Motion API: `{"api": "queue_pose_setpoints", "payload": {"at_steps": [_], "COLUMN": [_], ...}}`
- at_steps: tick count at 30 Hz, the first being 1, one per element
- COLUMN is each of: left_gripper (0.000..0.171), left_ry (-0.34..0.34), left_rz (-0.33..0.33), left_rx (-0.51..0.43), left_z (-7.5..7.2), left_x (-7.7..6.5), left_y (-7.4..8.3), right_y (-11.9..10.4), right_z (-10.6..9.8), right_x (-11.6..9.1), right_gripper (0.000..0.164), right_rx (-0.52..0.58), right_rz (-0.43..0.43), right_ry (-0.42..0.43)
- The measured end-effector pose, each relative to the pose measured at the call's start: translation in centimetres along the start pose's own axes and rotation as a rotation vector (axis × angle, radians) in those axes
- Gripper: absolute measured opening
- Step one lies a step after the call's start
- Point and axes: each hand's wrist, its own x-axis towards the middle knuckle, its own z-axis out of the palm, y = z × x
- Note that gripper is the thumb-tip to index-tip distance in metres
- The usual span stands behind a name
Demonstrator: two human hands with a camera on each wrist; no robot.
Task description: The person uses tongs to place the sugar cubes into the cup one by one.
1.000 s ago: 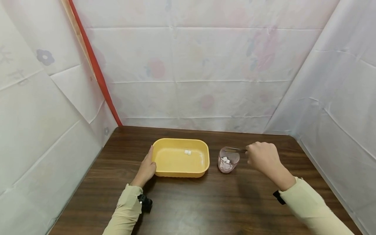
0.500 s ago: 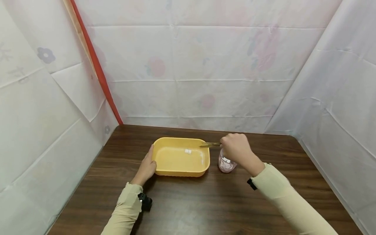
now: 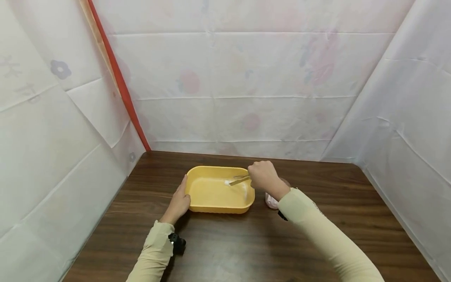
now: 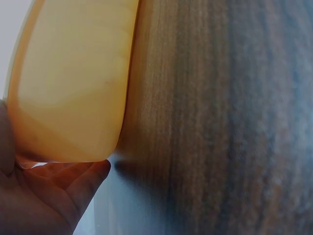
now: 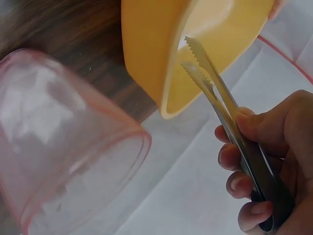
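Note:
My left hand (image 3: 179, 201) holds the left end of a yellow plastic tub (image 3: 211, 197), its fingers along the outer wall (image 4: 73, 83). My right hand (image 3: 263, 176) grips small metal tongs (image 5: 222, 100) with serrated arms. In the head view the tongs reach over the tub's right rim, tips beside a small white piece (image 3: 227, 183) on its floor. The right wrist view shows the tips apart; whether anything is between them I cannot tell. A pinkish see-through glass (image 5: 63, 112) with white pieces stands right of the tub, partly hidden by my right forearm in the head view.
A dark wood-grain table (image 3: 218, 239) carries everything. Pale printed sheets (image 3: 229, 117) close off the back and both sides, with a red strip (image 3: 119, 82) at the back left corner. Black wrist cameras (image 3: 177, 243) sit at the cuffs.
My right hand has moved left with the tongs, from over the glass to inside the tub, beside the white pieces. The left hand stays at the tub's left end.

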Motion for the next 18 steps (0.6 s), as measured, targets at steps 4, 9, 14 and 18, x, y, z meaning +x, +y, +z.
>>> {"api": "queue_pose_setpoints", "payload": {"at_steps": [4,9,14,18], "left_gripper": [0.074,0.074,0.074,0.074], "left_ry": [0.003,-0.002,-0.010,-0.015], "left_rz": [0.006,0.007,0.009,0.005], "left_rx": [0.001,-0.012,-0.012,-0.006], "left_z": [0.13,0.21,0.37,0.43], "left_x": [-0.18,-0.24,-0.10,-0.06], "left_y": [0.05,0.40,0.69,0.72], "right_y": [-0.26,-0.45,-0.44,-0.25], "right_z": [0.50,0.92,0.92,0.55], "right_x": [0.33,0.39,0.16,-0.38], "right_gripper": [0.039,0.036,0.032,0.024], "right_rx": [-0.002,-0.028,-0.045,-0.026], "right_rz": [0.007,0.017,0.034,0.044], "right_ry": [-0.043,-0.072,-0.093,-0.085]}}
